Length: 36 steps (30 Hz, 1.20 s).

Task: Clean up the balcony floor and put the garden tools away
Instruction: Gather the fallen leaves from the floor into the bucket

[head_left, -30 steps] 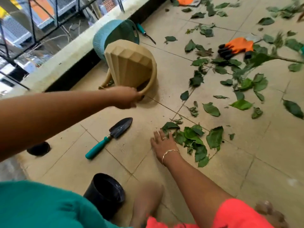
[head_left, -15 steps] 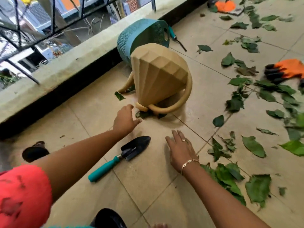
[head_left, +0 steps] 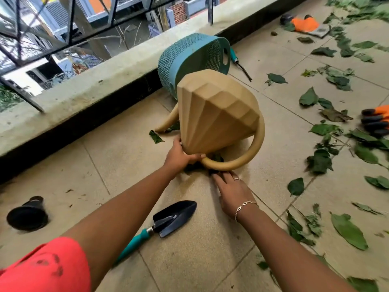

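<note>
A tan faceted watering can (head_left: 216, 114) lies tipped on the tiled floor, narrow end toward me. My left hand (head_left: 181, 154) grips that narrow end, thumb under it. My right hand (head_left: 231, 190) lies flat on the tile with its fingertips at the dark leaves (head_left: 216, 159) under the can's looped handle. A hand trowel (head_left: 168, 218) with a black blade and teal handle lies between my forearms. Behind the can a teal mesh basket (head_left: 189, 57) lies on its side. Green leaves (head_left: 322, 159) are scattered over the floor on the right.
A black pot (head_left: 27, 216) lies on its side at the left. Orange gloves sit at the right edge (head_left: 376, 119) and far back (head_left: 305, 24). A teal-handled tool (head_left: 240, 64) lies behind the basket. A low concrete ledge (head_left: 84, 91) with a railing bounds the left.
My left hand has gone forward from the floor and taken hold of the can's narrow end. My right hand has slid forward to the leaves under the handle. The view has moved closer.
</note>
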Available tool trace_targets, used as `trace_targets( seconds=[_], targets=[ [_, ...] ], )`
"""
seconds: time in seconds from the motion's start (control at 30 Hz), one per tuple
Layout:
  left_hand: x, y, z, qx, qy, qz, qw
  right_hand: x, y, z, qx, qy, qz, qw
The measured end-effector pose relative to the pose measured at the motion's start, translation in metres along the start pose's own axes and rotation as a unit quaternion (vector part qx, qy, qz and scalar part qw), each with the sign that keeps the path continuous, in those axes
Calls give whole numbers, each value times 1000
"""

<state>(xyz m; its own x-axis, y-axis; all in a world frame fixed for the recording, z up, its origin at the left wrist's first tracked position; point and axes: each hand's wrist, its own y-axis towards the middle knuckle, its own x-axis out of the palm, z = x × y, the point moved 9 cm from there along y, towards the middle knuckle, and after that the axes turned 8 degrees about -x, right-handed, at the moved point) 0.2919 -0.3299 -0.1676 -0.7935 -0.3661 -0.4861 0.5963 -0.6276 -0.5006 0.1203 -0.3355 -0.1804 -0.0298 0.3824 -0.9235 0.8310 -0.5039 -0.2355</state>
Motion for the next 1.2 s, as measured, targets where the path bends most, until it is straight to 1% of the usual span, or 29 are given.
trace_targets(
  seconds=[0.03, 0.1, 0.3, 0.4, 0.47, 0.6, 0.67, 0.73, 0.8, 0.83, 0.87, 0.9, 0.93, 0.97, 1.0, 1.03, 1.07, 1.1, 1.13, 1.2],
  targets=[
    [1, 0, 1, 0, 13, -12, 1000, 1, 1, -2, -1, -1, -3, 1000],
    [-2, -2, 7, 20, 29, -12, 999, 1, 2, -4, -3, -3, -2, 1000],
    [-27, -18, 53, 92, -33, 49, 994, -2, 3, -4, -4, -13, -10, 1000],
    [-40, -17, 73, 86, -74, 66, 991, -10, 10, -12, -11, -18, -4, 1000],
    [-43, -18, 82, 83, -96, 73, 989, -15, 18, -26, -37, -30, 3, 999],
    [-36, -23, 85, 74, -159, 54, 983, -10, 38, -56, -95, -68, -42, 992],
    [-34, -26, 85, 88, -178, 51, 979, -5, 47, -65, -111, -90, -71, 987],
    [-32, -31, 91, 115, -183, 53, 975, -2, 50, -62, -112, -114, -94, 983],
    [-30, -34, 95, 140, -173, 63, 973, -6, 43, -44, -79, -134, -93, 983],
    [-30, -35, 97, 149, -166, 72, 972, -11, 36, -32, -51, -126, -74, 988],
    [-30, -36, 98, 155, -161, 81, 971, -19, 28, -19, -23, -105, -37, 994],
    [-29, -37, 97, 158, -158, 85, 971, -32, 18, -8, 1, -68, 30, 997],
    [-26, -38, 96, 159, -158, 87, 971, -50, 5, 3, 24, -20, 133, 991],
    [-24, -38, 94, 159, -158, 88, 971, -69, -12, 11, 44, 21, 244, 969],
    [-21, -40, 92, 160, -160, 88, 970, -88, -31, 16, 54, 36, 355, 933],
    [-20, -42, 90, 163, -160, 91, 969, -104, -49, 16, 58, 29, 446, 892],
    [-19, -43, 90, 169, -159, 97, 968, -114, -59, 15, 64, 16, 497, 865],
    [-19, -45, 90, 175, -157, 102, 967, -123, -61, 15, 75, 2, 515, 854],
    [-18, -47, 90, 179, -156, 106, 966, -130, -56, 17, 93, -12, 513, 853],
    [-17, -50, 91, 183, -157, 113, 964, -141, -37, 23, 124, -33, 480, 868]
  ],
)
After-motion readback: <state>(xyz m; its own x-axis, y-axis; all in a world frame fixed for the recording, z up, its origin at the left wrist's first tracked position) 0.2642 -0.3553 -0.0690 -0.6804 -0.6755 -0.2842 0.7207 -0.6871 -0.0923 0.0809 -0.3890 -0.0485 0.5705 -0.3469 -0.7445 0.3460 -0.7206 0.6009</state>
